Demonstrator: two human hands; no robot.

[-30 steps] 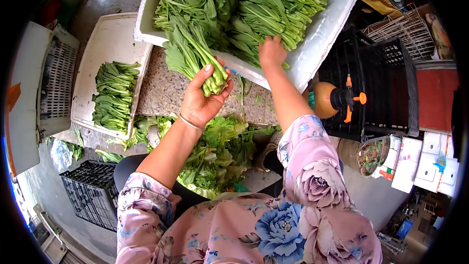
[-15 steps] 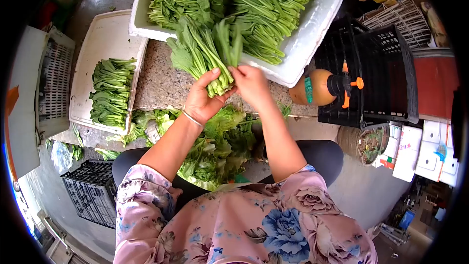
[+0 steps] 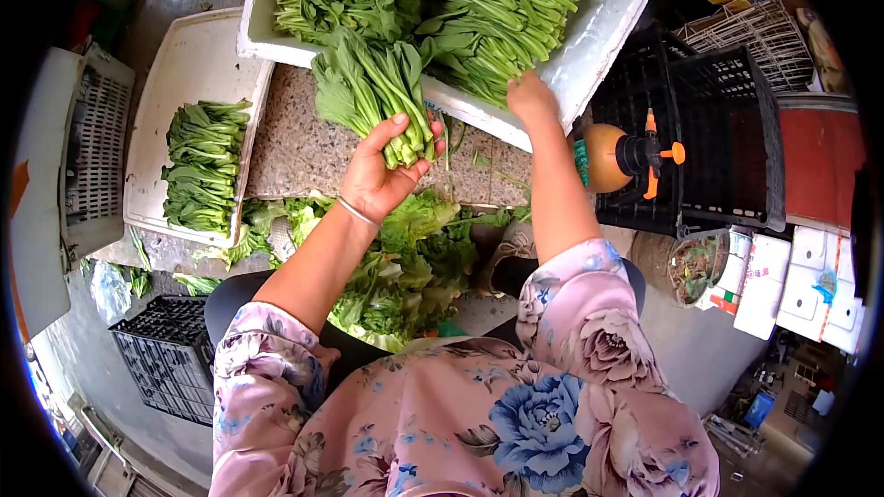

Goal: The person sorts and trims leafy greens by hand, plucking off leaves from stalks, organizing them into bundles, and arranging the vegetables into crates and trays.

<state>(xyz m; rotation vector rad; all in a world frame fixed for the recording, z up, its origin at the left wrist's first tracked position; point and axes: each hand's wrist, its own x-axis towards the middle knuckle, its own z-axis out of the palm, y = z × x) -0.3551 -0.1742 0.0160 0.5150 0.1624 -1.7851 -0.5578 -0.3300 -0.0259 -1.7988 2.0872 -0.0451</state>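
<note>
My left hand (image 3: 376, 170) is closed around a bunch of leafy greens (image 3: 368, 87), gripping the pale cut stems while the leaves point up and away. The white foam box (image 3: 575, 64) ahead is filled with more leafy greens (image 3: 516, 9) laid in rows. Over the near right wall of that box, my right hand (image 3: 534, 101) has its fingers pinched together at the stem ends of the right-hand row. Its fingertips are partly hidden. A few thin stalks lie on the stone surface (image 3: 295, 143) beside the box.
To the left, a white foam lid (image 3: 193, 64) carries a row of greens (image 3: 207, 166). Loose lettuce leaves (image 3: 405, 267) are heaped between my legs. On the right are an orange-topped sprayer bottle (image 3: 608, 156) and black crates (image 3: 718, 147). Another black crate (image 3: 166, 359) sits lower left.
My right hand has left the held bunch and moved right and forward to the greens in the box. My left hand still holds its bunch, slightly lower left.
</note>
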